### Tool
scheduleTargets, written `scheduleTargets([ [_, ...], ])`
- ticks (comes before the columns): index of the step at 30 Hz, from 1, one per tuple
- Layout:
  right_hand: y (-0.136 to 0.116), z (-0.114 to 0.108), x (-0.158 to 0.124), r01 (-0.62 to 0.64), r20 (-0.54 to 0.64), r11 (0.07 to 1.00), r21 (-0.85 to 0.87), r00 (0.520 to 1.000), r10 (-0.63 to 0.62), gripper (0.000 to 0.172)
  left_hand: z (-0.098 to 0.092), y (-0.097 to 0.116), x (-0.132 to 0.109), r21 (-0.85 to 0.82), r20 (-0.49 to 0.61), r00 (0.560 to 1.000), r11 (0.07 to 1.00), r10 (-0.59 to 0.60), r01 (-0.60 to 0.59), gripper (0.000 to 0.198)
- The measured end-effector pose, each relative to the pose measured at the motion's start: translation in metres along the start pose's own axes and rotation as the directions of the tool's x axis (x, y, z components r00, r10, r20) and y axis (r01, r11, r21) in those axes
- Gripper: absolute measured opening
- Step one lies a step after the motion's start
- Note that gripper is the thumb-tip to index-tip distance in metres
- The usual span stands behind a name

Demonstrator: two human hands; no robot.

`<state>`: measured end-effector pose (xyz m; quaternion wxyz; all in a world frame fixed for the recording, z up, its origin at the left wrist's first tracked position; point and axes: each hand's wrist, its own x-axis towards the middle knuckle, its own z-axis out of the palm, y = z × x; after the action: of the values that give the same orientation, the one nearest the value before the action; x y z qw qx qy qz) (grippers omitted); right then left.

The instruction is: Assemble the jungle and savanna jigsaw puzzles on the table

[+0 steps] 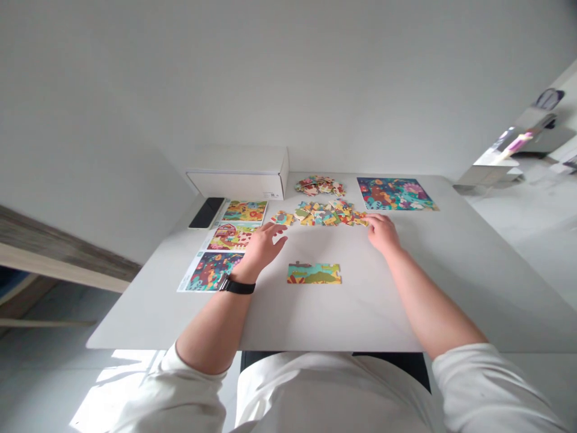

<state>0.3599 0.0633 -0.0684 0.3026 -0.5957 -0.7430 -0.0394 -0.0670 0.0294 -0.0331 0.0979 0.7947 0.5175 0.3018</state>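
Pale surface (406,300) carries a children's jigsaw session, seen from the head of a seated person in a white long-sleeved top (333,397). White cardboard box (238,180) sits at the far edge, a small label on its front too small to read. Large illustrated puzzle card (395,193), crowded with bright flowers and animals, lies at far right. Three smaller picture cards run down the left side: a yellow-toned scene (246,211), a red barn scene (232,236) and a dark blue floral scene (211,272). Partly assembled puzzle section (314,273) in teal, yellow and green lies alone, nearer the person and between the two arms. Two heaps of loose puzzle pieces sit beyond it, a far heap (320,186) and a wider near heap (324,213). Black smartphone (206,213) lies face up beside the box. Left hand (265,246), wearing a black watch strap (237,286), hovers open with fingers spread, holding nothing, near a small cluster of pieces (282,218). Right hand (383,233), fingers lightly curved, rests against the near heap's right end; whether it has hold of a piece cannot be told.
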Motion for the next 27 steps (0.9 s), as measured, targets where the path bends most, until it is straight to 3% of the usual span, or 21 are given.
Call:
scheduleTargets([
  [5, 0.004, 0.010, -0.009, 0.020, 0.118, 0.999, -0.029, 0.993, -0.017, 0.057, 0.002, 0.002, -0.001, 0.006, 0.032, 0.999, 1.000, 0.010, -0.011, 0.024],
  [11, 0.004, 0.003, -0.016, -0.138, 0.109, 0.984, -0.114, 0.983, 0.150, 0.050, 0.005, 0.002, 0.000, -0.013, 0.060, 0.998, 0.999, 0.031, -0.031, 0.023],
  [18, -0.020, -0.017, -0.013, -0.354, 0.195, 0.871, -0.342, 0.879, 0.434, 0.046, 0.006, 0.001, -0.002, -0.016, 0.066, 0.997, 0.999, 0.046, -0.045, 0.023],
  [27, -0.015, -0.025, -0.013, -0.445, 0.153, 0.812, -0.377, 0.835, 0.529, 0.047, 0.008, 0.000, -0.003, -0.001, 0.082, 0.995, 0.999, 0.050, -0.050, 0.027],
])
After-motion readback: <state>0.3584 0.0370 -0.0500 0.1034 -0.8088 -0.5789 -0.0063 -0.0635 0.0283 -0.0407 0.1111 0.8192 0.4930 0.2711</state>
